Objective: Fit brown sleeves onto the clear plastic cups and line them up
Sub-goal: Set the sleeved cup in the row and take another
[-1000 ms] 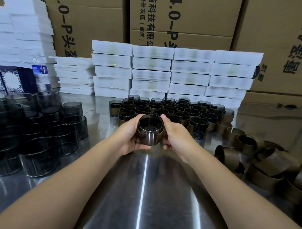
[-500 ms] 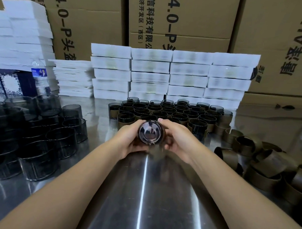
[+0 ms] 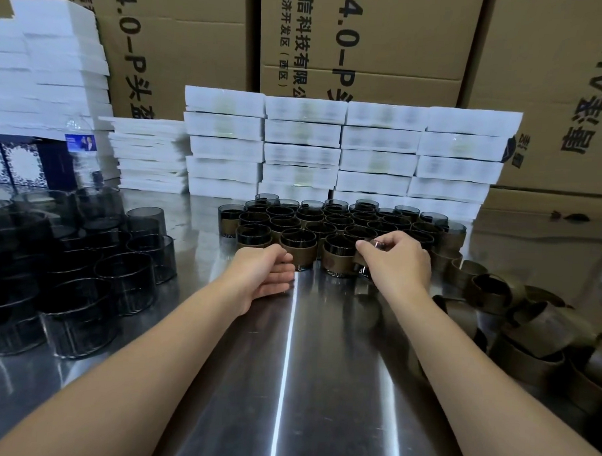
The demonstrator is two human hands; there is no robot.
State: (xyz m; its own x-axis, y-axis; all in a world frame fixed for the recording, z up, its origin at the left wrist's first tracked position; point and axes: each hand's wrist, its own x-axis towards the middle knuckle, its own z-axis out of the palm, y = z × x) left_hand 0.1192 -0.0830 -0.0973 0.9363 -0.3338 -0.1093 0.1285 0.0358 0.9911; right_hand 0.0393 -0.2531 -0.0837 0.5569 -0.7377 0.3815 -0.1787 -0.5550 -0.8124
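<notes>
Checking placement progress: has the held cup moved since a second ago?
Yes. The cup went right and away, into the front row of sleeved cups.

Right hand (image 3: 397, 262) holding sleeved cup (image 3: 377, 244) at front row, left hand (image 3: 267, 274) loosely curled

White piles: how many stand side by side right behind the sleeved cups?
4, in one row behind the sleeved cups: leftmost pile, second pile, third pile, rightmost pile. A lower pile farther left isn't counted; none look hidden.

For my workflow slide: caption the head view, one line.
Right hand holds a sleeved cup at the front row of finished cups; left hand rests on the steel table.
</notes>
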